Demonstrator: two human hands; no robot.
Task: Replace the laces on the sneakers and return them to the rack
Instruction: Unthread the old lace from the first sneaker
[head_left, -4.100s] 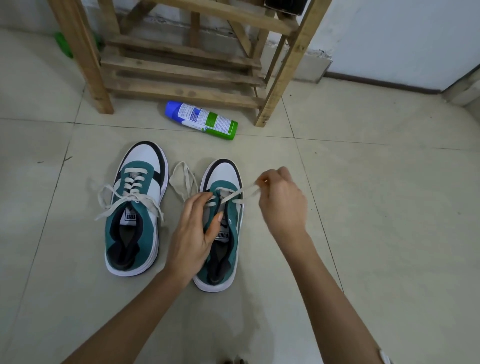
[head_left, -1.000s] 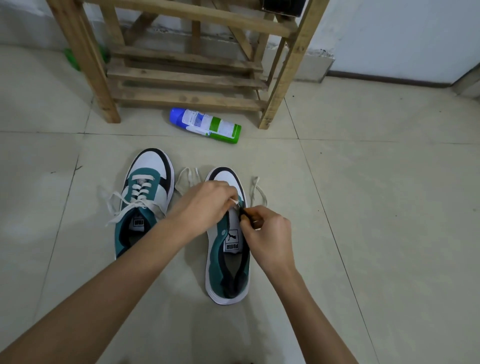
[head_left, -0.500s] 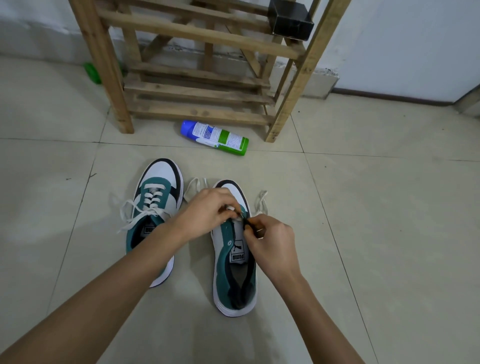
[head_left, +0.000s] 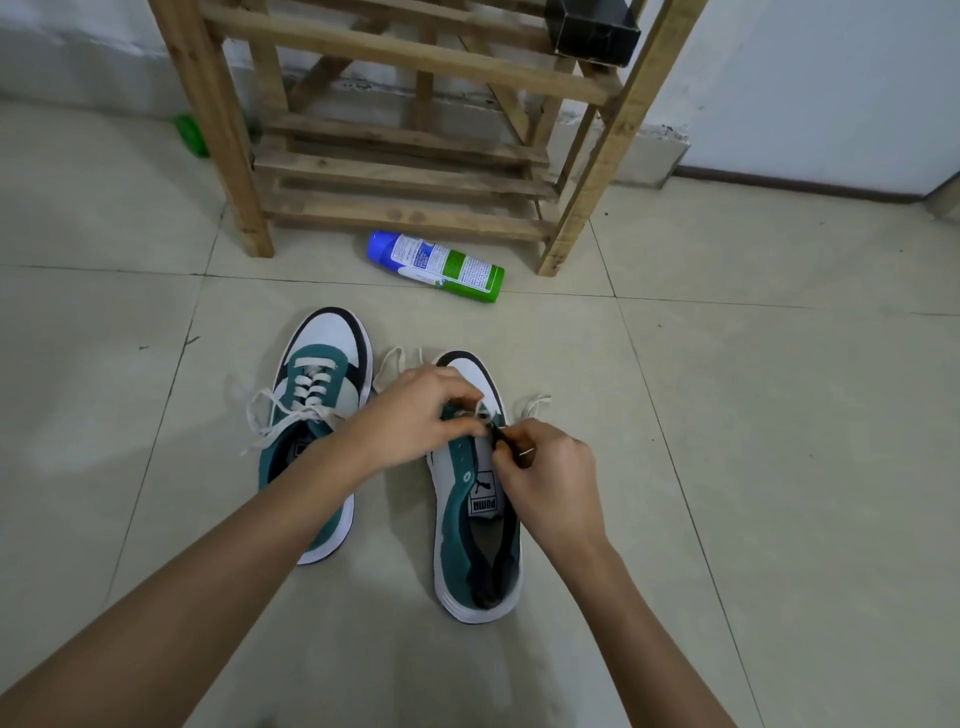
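Head view: I watch the right sneaker (head_left: 475, 545) get its lace (head_left: 532, 402).
Left hand (head_left: 415, 415) and right hand (head_left: 550, 478) both pinch it tight.

You look down on a floor (head_left: 779, 467) of pale glossy tiles with thin dark joints; a white wall (head_left: 805, 78) rises behind, edged by dark skirting (head_left: 779, 186). A wooden rack (head_left: 218, 130) stands before it.

Two sneakers, left sneaker (head_left: 328, 332) and right sneaker (head_left: 451, 512); two laces, left lace (head_left: 310, 387) and right lace (head_left: 531, 403); one rack (head_left: 410, 172); one spray can (head_left: 437, 266); one black box (head_left: 595, 27); one green object (head_left: 190, 136).
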